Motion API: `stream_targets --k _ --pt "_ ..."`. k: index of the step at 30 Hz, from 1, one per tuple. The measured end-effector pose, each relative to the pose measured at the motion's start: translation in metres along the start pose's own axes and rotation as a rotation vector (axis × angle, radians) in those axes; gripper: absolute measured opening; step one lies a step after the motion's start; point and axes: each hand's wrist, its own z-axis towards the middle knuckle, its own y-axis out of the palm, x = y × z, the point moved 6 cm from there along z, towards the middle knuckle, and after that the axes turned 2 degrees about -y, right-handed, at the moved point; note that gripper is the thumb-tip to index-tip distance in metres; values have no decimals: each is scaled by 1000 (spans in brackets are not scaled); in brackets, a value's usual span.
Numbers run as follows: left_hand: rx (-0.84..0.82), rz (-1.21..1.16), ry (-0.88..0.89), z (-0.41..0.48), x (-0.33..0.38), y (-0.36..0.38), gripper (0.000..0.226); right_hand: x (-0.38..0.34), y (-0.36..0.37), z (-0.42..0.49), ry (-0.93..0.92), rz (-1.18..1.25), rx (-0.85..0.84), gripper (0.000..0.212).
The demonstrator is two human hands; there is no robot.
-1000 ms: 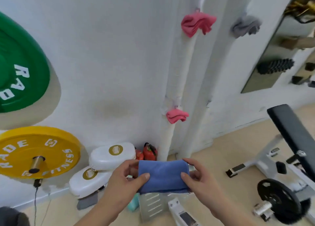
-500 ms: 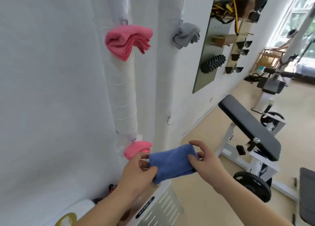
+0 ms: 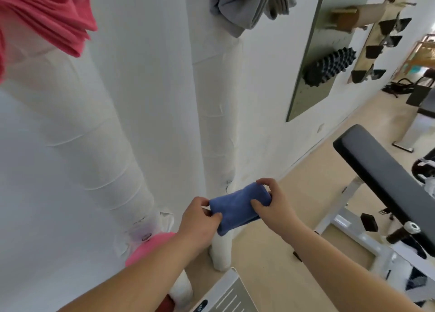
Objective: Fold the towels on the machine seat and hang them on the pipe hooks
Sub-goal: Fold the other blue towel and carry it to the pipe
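Observation:
A folded blue towel point(image 3: 239, 207) is held between both hands in front of the right wrapped pipe point(image 3: 216, 123). My left hand point(image 3: 199, 222) pinches its left end and my right hand point(image 3: 270, 203) grips its right end. A small metal hook point(image 3: 228, 186) sticks out of that pipe just above the towel's top edge. A grey towel point(image 3: 247, 3) hangs high on the same pipe. On the left wrapped pipe point(image 3: 94, 147) a pink towel point(image 3: 42, 17) hangs at the top and another pink towel point(image 3: 150, 248) hangs low, partly behind my left forearm.
A black padded bench point(image 3: 386, 177) on a white frame stands close at the right. A wall panel point(image 3: 313, 52) holds a black spiky roller point(image 3: 329, 66). A white machine part point(image 3: 226, 295) lies by the pipe bases. Beige floor opens to the right.
The view has moved closer to the pipes and turned right. Both hands have carried the blue towel forward and to the right pipe, up against its lower hook.

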Motion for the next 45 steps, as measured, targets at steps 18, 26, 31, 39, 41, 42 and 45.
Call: stream_targets --k 18,26,31,39,41,42,45 --pt "209 120 -112 128 -23 40 21 80 64 135 49 -270 -145 39" --pt "92 760 532 122 10 69 23 64 58 139 -91 -627 -54 32" --pt "-15 527 480 118 -9 73 37 57 64 134 -220 -460 -79 15" --pt "-163 461 247 118 -11 71 48 68 67 132 55 -210 -234 33" --pt "-216 527 219 116 -12 76 58 71 68 131 99 -143 -261 34" --pt "-241 550 198 114 -14 79 65 73 68 131 133 -92 -269 35" --pt "-290 587 174 113 -20 83 84 75 68 132 182 -23 -320 36"
